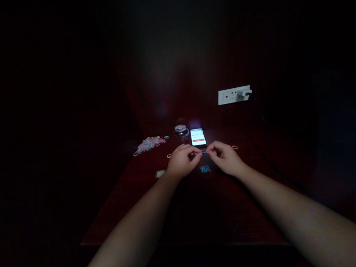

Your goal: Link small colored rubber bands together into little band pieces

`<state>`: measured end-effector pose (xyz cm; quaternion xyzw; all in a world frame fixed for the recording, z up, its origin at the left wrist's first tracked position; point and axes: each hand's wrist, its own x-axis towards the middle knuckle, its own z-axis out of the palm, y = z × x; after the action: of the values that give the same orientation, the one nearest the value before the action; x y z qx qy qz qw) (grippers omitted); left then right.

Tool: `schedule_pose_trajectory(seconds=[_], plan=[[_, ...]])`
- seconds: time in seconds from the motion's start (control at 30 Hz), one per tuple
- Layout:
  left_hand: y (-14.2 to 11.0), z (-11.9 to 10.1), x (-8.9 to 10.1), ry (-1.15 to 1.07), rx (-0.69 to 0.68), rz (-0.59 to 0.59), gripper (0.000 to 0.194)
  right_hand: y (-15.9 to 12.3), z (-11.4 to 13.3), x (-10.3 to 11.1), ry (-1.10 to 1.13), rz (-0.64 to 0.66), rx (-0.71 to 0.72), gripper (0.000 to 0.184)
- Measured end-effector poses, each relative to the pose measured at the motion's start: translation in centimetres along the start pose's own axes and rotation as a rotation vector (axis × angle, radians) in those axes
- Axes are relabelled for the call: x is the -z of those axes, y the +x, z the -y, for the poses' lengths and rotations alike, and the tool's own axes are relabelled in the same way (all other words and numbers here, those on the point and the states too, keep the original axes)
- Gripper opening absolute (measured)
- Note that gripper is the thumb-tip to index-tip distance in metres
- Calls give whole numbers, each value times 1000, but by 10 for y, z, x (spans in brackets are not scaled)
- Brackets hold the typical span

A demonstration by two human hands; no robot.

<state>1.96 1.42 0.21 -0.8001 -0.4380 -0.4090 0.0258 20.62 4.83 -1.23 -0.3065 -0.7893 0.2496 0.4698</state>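
Observation:
My left hand (183, 159) and my right hand (225, 157) pinch a small blue rubber band (204, 152) between their fingertips, just in front of a lit phone (198, 137). Below the fingers lies a small heap of blue rubber bands (205, 169). Partly behind my left wrist is a pale yellow heap of bands (160, 173). A larger pile of mixed pink, purple and green bands (150, 145) spreads at the left. One yellow band (169, 156) lies beside my left hand, and an orange band (235, 147) lies past my right hand.
A round, clear container (181, 130) stands left of the phone. On the wall behind, a white socket panel (233, 95) holds a plug with a dark cable (268, 140) running down at the right. The dark red table (208, 218) ends at a front edge; surroundings are very dark.

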Motion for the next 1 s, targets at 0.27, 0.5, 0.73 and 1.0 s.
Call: schedule_pose_trajectory(seconds=[0.27,0.5,0.73,1.0], plan=[[0,0,-1,-19,-3,0,10,-2,1,-1,141,94,-48,23],[0,0,-1,-32,-4,9,11,-1,-1,-1,64,35,-23,17],[0,-1,1,-29,16,11,10,0,-1,2,8,-3,-23,17],[-1,0,-1,-35,60,-4,10,1,-3,3,-5,-12,-21,14]])
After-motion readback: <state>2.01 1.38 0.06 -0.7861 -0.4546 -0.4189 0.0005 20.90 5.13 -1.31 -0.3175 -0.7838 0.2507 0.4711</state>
